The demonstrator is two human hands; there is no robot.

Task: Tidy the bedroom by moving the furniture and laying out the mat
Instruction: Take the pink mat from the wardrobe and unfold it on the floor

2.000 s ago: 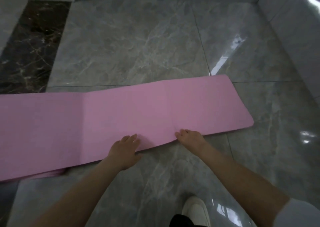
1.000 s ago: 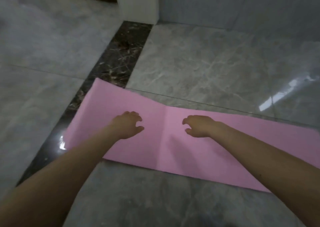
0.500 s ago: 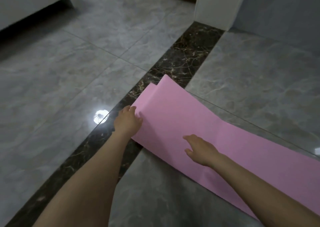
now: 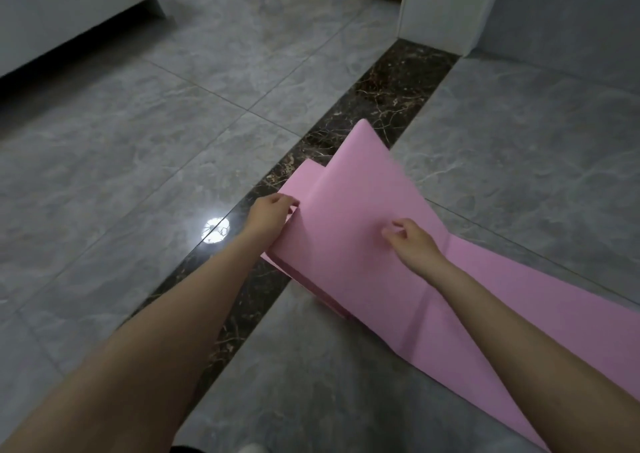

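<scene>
Head view: the pink mat (image 4: 363,231) is lying across the grey tiled floor (image 4: 138,141), its folded end sitting over the dark marble strip (image 4: 388,99), top panel lifting. The left hand (image 4: 268,218) is pinching that panel's edge. The right hand (image 4: 414,243) is hovering above the mat, fingers loosely curled, apparently grasping nothing.

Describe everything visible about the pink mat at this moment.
The pink mat is thin, foam-like, plain and creased across into panels. Its right stretch lies flat on the grey marble-look floor; the left end, over the dark tile strip, is still folded in layers, the top panel lifted. The left hand grips that end's edge; the right hand hovers over or lightly touches the raised panel.
</scene>
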